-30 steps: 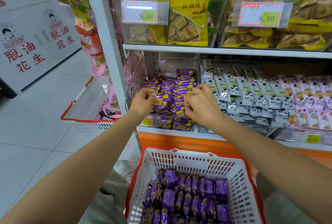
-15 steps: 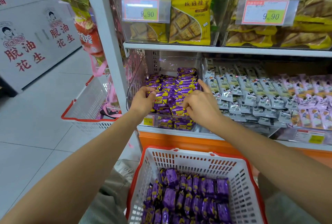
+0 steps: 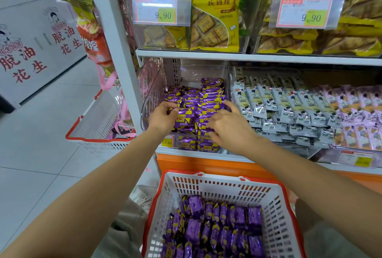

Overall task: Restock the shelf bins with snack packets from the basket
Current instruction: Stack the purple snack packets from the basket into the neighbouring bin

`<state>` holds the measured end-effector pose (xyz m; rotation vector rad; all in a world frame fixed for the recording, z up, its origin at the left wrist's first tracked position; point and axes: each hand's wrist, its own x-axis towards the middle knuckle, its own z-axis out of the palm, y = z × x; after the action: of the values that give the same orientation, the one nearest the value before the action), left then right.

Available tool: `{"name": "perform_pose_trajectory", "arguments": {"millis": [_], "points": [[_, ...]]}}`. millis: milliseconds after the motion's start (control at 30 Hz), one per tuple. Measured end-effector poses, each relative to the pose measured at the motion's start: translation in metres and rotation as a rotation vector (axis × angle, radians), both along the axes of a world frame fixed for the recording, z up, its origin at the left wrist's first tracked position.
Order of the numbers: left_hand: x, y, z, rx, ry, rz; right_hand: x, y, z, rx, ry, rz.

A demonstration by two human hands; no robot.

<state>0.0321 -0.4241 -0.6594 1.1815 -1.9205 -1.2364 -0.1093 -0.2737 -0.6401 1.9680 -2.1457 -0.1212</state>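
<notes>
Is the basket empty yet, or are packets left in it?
Not empty: purple packets cover the floor of the basket.

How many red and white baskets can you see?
2. The near basket is at the bottom, holding purple packets. The far basket stands on the floor, left of the shelf post.

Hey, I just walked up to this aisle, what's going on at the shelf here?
A person is restocking a clear bin on the lower shelf with purple packets. Both hands are inside the bin: the left hand curls its fingers and thumb round packets at the pile's left side, and the right hand rests spread fingers on the pile's right side. The basket below holds many spare packets, so the job is not finished.
</notes>
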Motion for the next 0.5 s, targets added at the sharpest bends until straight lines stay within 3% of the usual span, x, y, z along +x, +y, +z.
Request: {"name": "perform_pose_trajectory", "arguments": {"millis": [100, 400, 500], "points": [[-0.007, -0.005, -0.002, 0.009, -0.01, -0.004, -0.004, -0.004, 0.012, -0.075, -0.039, -0.003], [-0.03, -0.036, -0.01, -0.045, -0.087, -0.043, -0.01, -0.068, 0.026, 0.064, -0.373, -0.084], [-0.027, -0.04, -0.016, -0.05, -0.154, -0.104, -0.009, -0.092, 0.011, 0.071, -0.398, -0.119]]}}
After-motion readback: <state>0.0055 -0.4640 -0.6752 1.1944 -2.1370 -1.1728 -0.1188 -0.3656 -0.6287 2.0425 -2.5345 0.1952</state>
